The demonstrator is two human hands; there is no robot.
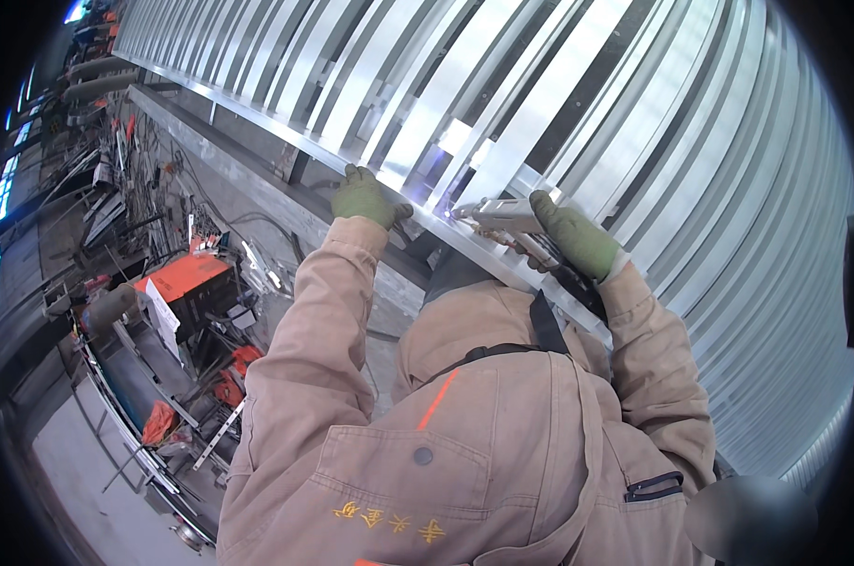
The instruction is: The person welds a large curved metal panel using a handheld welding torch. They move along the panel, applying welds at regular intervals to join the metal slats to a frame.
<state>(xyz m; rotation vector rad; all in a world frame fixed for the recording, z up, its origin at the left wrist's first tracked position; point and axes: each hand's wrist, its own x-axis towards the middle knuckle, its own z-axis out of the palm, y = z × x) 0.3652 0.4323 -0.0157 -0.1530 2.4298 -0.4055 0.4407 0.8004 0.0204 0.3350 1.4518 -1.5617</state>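
My right hand [580, 238], in a green glove, is closed around a handheld metal welding gun [510, 216]. The gun's nozzle points left, and a small violet-white glow shows at its tip against the edge rail [306, 144] of a large silvery slatted panel [427, 104]. Just left of that glow, my left hand [365, 198], also gloved in green, grips the same rail. Its fingers lie over the edge and its thumb is toward the gun. The lower part of the right-hand grip is partly hidden. Bright reflections lie on the slats beside the nozzle.
A grey beam [248, 184] runs below the panel's near edge. On the floor at left stand an orange-topped machine [186, 278], a cylinder [111, 307], orange cloths [159, 422] and heaps of metal offcuts. A dark cable [290, 236] curls across the floor beside the beam.
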